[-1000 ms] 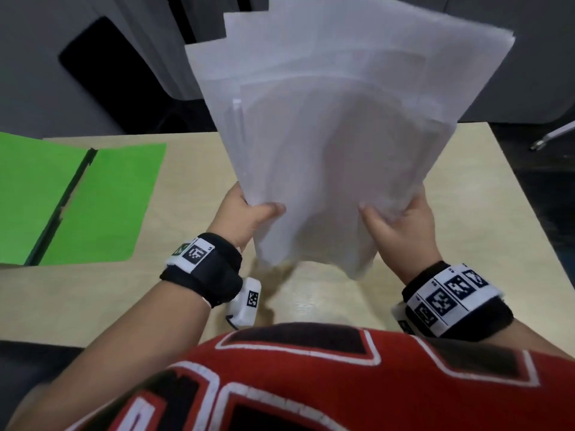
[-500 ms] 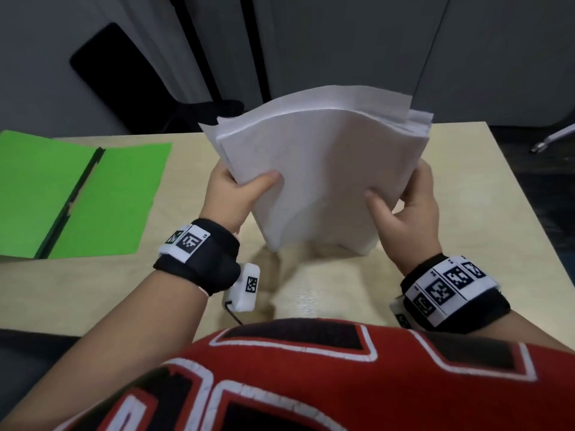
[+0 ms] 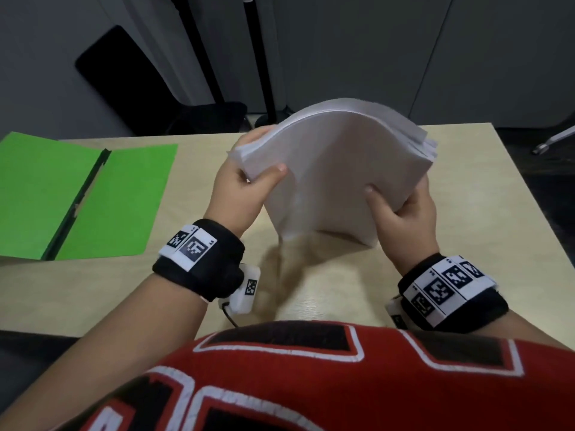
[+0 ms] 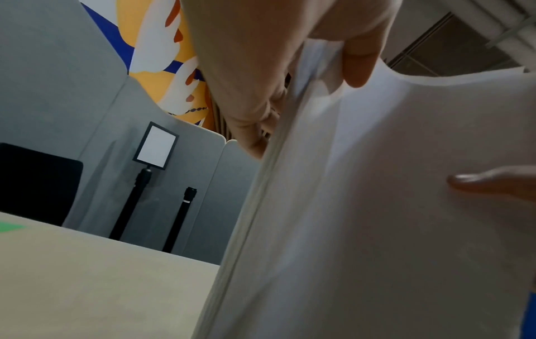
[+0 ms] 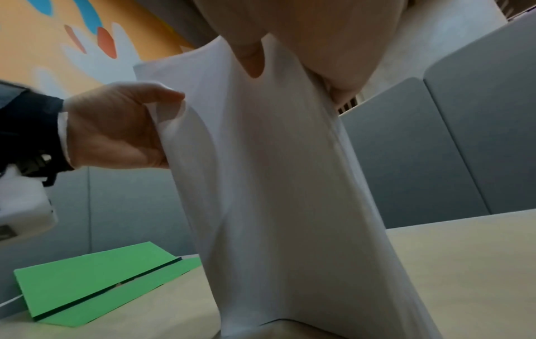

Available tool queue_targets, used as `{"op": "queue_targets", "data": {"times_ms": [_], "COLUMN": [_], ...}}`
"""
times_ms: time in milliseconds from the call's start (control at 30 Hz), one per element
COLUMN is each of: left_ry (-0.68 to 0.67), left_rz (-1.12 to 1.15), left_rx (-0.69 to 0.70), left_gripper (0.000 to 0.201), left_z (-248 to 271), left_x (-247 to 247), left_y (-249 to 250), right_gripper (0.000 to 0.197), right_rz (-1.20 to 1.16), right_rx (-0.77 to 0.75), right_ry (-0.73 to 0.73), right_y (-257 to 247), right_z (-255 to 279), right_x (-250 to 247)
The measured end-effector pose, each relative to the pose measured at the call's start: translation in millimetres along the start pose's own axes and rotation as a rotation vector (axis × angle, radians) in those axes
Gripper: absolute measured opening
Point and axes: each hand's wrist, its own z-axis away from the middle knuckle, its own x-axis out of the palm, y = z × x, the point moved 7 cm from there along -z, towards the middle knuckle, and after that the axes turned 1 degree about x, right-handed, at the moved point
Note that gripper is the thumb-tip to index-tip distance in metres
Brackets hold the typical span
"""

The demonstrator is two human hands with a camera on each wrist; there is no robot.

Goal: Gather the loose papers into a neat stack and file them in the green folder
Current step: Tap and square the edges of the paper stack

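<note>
A stack of white papers (image 3: 329, 169) stands on its lower edge on the beige table (image 3: 485, 194), its top bowed away from me. My left hand (image 3: 245, 178) grips the stack's left side, thumb on the near face. My right hand (image 3: 404, 209) grips the right side the same way. The left wrist view shows the paper stack's (image 4: 377, 206) edge close up, held by my left hand (image 4: 275, 80). In the right wrist view the papers (image 5: 275, 183) touch the table. The green folder (image 3: 84, 197) lies open flat at the table's left, also visible as the green folder (image 5: 98, 279).
Grey partition panels (image 3: 357, 51) stand behind the table. A dark chair back (image 3: 124, 76) and two black poles (image 3: 258, 57) are beyond the far edge. A metal chair leg (image 3: 557, 141) shows at the right. My red jersey (image 3: 311, 377) fills the bottom.
The papers came down from a high, fanned hold to stand on the table. The sheets have drawn together into a tighter stack, and the top now curls away from me.
</note>
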Motion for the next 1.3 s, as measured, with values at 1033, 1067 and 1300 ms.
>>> {"op": "queue_targets", "data": {"times_ms": [1033, 1067, 1300], "left_ry": [-0.036, -0.012, -0.056], "left_rz": [0.111, 0.147, 0.024], "left_rx": [-0.312, -0.272, -0.320], "left_gripper": [0.012, 0.015, 0.019], "left_z": [12.8, 10.4, 18.8], "left_x": [9.2, 5.8, 13.4], "left_y": [-54.5, -48.7, -63.1], "right_gripper": [0.023, 0.026, 0.009], "right_rz": [0.141, 0.107, 0.174], "right_rx": [0.160, 0.113, 0.308], "right_ry": [-0.144, -0.110, -0.132], "right_y": [15.4, 10.5, 40.5], "right_z": [2.3, 1.5, 4.3], "right_x": [13.8, 11.3, 16.5]}}
